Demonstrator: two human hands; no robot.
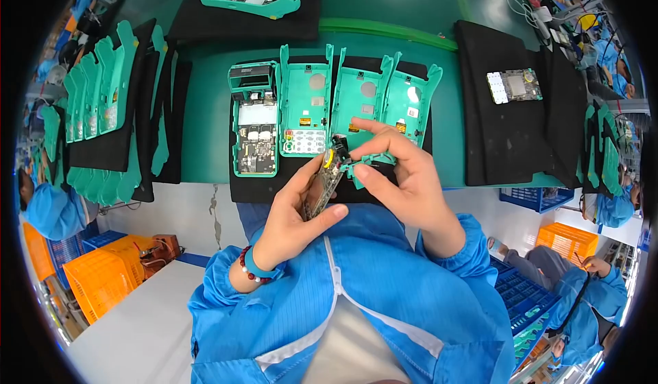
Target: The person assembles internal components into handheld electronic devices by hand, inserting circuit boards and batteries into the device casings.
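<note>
Noting green housing shells (101, 92) at the left of the frame, leaning close together in a row, apparently for saving bench room and shielding inner faces. Recording a green device housing (288, 3) with exposed electronics at the upper left of centre, lying on a black mat (199, 24), likely for protection from scratches. Observing a board-filled housing (257, 140) left of centre and, beside it, three open shells (301, 96), lying interior up, presumably for easy access. Finding the left hand (284, 209) at centre clamping a populated circuit board (317, 195), fingers wrapping behind and thumb pressing in front, apparently for steadying it on a tilt, upper end facing the other hand. Finding the right hand (404, 171) just right of that, thumb and forefinger pinching a small green plastic part (375, 158) beside a black component (340, 142) at the board's upper end, another finger extending apart, seemingly for clearance; being unable to tell exact contact. Listing a second board (521, 86) at the upper right, lying flat on black padding (488, 137), probably for cushioning.
</note>
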